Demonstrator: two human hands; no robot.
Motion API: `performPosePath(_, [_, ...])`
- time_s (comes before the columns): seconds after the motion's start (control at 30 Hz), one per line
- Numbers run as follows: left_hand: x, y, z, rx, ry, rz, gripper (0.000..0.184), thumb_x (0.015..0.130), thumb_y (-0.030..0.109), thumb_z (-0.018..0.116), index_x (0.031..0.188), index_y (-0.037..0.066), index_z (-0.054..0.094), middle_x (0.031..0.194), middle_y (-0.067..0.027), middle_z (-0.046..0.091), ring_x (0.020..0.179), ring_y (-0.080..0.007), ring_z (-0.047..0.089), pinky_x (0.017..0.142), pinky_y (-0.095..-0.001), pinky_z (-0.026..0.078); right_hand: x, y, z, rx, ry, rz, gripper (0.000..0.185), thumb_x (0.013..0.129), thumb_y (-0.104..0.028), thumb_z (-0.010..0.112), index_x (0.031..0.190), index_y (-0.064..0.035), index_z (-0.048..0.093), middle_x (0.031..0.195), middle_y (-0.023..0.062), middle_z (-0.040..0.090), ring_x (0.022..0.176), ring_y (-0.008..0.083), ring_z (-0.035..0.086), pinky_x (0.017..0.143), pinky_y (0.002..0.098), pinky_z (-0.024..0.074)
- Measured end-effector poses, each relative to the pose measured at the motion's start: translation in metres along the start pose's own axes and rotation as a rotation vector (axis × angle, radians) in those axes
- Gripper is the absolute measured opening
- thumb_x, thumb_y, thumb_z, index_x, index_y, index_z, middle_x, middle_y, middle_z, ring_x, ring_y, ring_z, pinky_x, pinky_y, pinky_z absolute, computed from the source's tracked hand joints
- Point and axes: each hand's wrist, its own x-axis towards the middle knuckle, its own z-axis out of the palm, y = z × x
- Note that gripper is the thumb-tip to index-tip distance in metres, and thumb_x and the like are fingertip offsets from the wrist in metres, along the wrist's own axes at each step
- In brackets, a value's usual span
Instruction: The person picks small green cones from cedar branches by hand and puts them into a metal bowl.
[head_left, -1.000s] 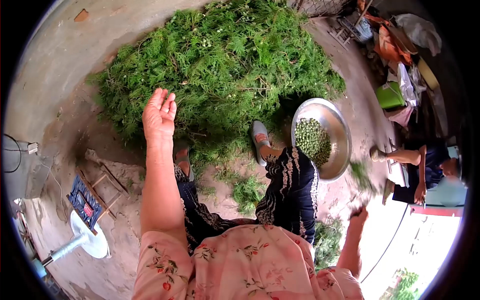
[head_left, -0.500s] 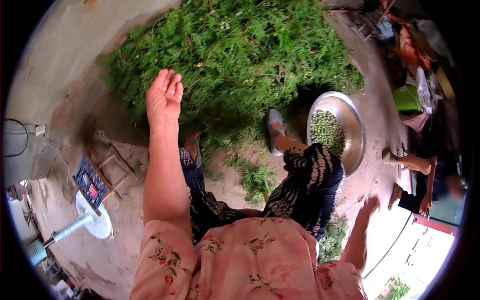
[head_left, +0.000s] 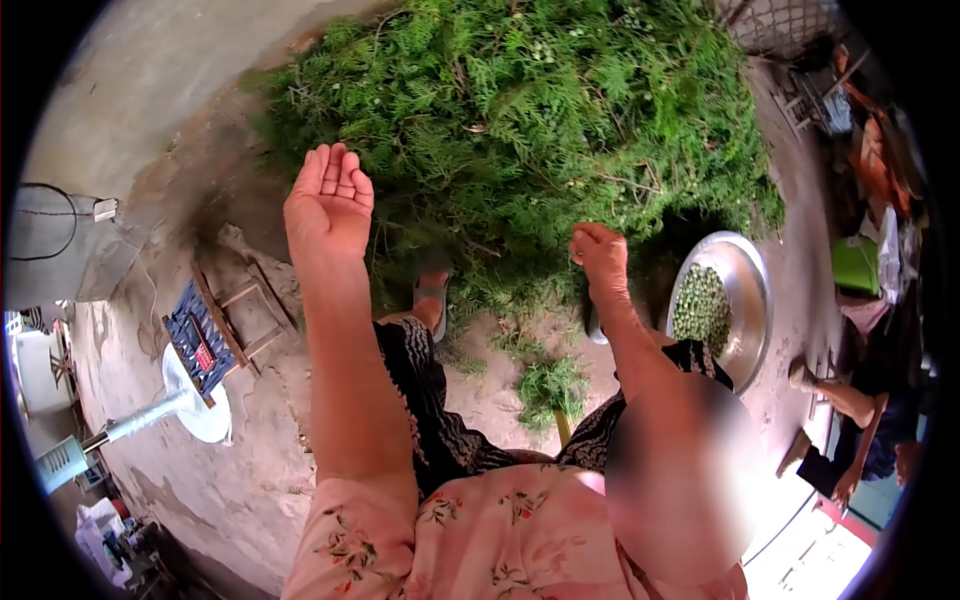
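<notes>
My left hand [head_left: 330, 203] is held palm up at the lower left edge of a big pile of green branches [head_left: 520, 110]. Its fingers are stretched out, with nothing seen in the palm. My right hand [head_left: 600, 256] has its fingers curled in at the pile's lower edge; anything inside them is too small or hidden to make out. To the right of it, a metal basin [head_left: 750, 345] stands on the ground with many small green cones [head_left: 702, 308] in it. A loose green sprig [head_left: 552, 390] lies on the ground between my legs.
A wooden folding stool [head_left: 208, 340] and a pale blue fan [head_left: 150, 415] are at the left. Another person [head_left: 850, 400] sits at the right edge, below a green container [head_left: 855, 264] and piled bags. My foot [head_left: 432, 292] stands below the pile.
My right hand has come from low on the right to the pile's lower edge. My left hand stays palm up. The whole view has shifted, with the basin now further right.
</notes>
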Motion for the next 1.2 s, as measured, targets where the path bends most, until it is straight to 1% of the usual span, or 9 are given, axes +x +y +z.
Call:
performPosePath(0.13, [0.004, 0.009, -0.001, -0.045, -0.027, -0.004, 0.017, 0.085, 0.013, 0.056, 0.094, 0.000, 0.056, 0.092, -0.0076, 0.060, 0.079, -0.0179, 0.058, 0.066, -0.0308, 0.048, 0.016, 0.003, 0.063, 0.208, -0.078, 0.068, 0.018, 0.075, -0.007, 0.061, 0.091, -0.0002, 0.063, 0.065, 0.0045, 0.058, 0.053, 0.0118, 0.051, 0.049, 0.0265, 0.0427])
performPosePath(0.27, [0.001, 0.015, -0.003, -0.048, -0.013, 0.027, 0.014, 0.085, 0.013, 0.057, 0.094, 0.002, 0.054, 0.089, -0.0051, 0.058, 0.075, -0.0154, 0.055, 0.063, -0.0266, 0.046, 0.024, 0.002, 0.142, -0.640, 0.060, -0.756, 0.044, 0.072, -0.017, 0.067, 0.113, -0.0075, 0.053, 0.109, 0.0166, 0.052, 0.097, 0.0269, 0.053, 0.074, 0.0382, 0.0465])
performPosePath(0.3, [0.003, 0.016, -0.005, -0.064, -0.019, 0.014, 0.015, 0.085, 0.013, 0.056, 0.095, 0.001, 0.055, 0.091, -0.0064, 0.059, 0.077, -0.0165, 0.057, 0.065, -0.0283, 0.047, 0.016, -0.020, 0.158, -0.798, -0.045, -0.577, 0.055, 0.072, -0.023, 0.068, 0.119, -0.0069, 0.046, 0.123, 0.0188, 0.042, 0.112, 0.0326, 0.042, 0.084, 0.0411, 0.0418])
performPosePath(0.4, [0.003, 0.018, -0.008, -0.083, -0.027, 0.007, 0.016, 0.086, 0.013, 0.055, 0.096, 0.000, 0.056, 0.093, -0.0076, 0.060, 0.079, -0.0176, 0.058, 0.066, -0.0299, 0.048, 0.030, -0.022, 0.199, -1.045, 0.108, -0.671, 0.059, 0.073, -0.029, 0.067, 0.121, -0.0027, 0.043, 0.119, 0.0197, 0.043, 0.107, 0.0342, 0.044, 0.084, 0.0419, 0.0423])
performPosePath(0.53, [-0.001, 0.016, 0.002, -0.101, -0.015, -0.013, 0.014, 0.084, 0.011, 0.058, 0.094, 0.002, 0.056, 0.088, -0.0050, 0.059, 0.074, -0.0145, 0.056, 0.060, -0.0257, 0.047, 0.088, 0.001, 0.205, -1.194, 0.038, -0.713, 0.029, 0.081, -0.018, 0.059, 0.101, 0.0003, 0.050, 0.095, 0.0192, 0.056, 0.090, 0.0298, 0.057, 0.070, 0.0368, 0.0488])
performPosePath(0.67, [0.000, 0.016, -0.002, -0.084, -0.031, -0.030, 0.016, 0.084, 0.014, 0.059, 0.094, 0.002, 0.056, 0.085, -0.0040, 0.060, 0.073, -0.0135, 0.056, 0.062, -0.0246, 0.047, 0.095, -0.049, 0.151, -0.883, 0.088, -0.555, 0.008, 0.077, -0.004, 0.054, 0.081, 0.0023, 0.056, 0.067, 0.0170, 0.057, 0.062, 0.0228, 0.063, 0.057, 0.0331, 0.0510])
performPosePath(0.77, [0.000, 0.005, -0.002, -0.090, -0.067, -0.054, 0.016, 0.084, 0.011, 0.057, 0.097, 0.002, 0.057, 0.088, -0.0055, 0.061, 0.076, -0.0151, 0.057, 0.063, -0.0266, 0.048, 0.084, -0.087, 0.106, 0.230, 0.019, -0.058, 0.021, 0.087, -0.008, 0.048, 0.099, 0.0085, 0.053, 0.079, 0.0159, 0.057, 0.076, 0.0234, 0.061, 0.059, 0.0364, 0.0536])
performPosePath(0.87, [-0.014, -0.023, 0.007, 0.044, -0.096, -0.155, 0.014, 0.083, 0.010, 0.058, 0.096, 0.003, 0.057, 0.087, -0.0045, 0.060, 0.077, -0.0145, 0.058, 0.065, -0.0255, 0.047, 0.056, -0.122, 0.081, 0.593, 0.021, 0.064, 0.022, 0.089, -0.005, 0.042, 0.103, 0.0122, 0.044, 0.095, 0.0218, 0.053, 0.086, 0.0323, 0.059, 0.069, 0.0420, 0.0554])
performPosePath(1.2, [-0.039, -0.104, 0.029, 0.360, -0.226, -0.340, 0.031, 0.077, 0.011, 0.066, 0.102, 0.004, 0.052, 0.089, -0.0036, 0.058, 0.083, -0.0167, 0.056, 0.073, -0.0299, 0.045, -0.025, -0.136, 0.045, 0.907, -0.309, 0.155, 0.010, 0.088, -0.002, 0.043, 0.093, 0.0063, 0.046, 0.092, 0.0215, 0.056, 0.088, 0.0334, 0.059, 0.079, 0.0430, 0.0532])
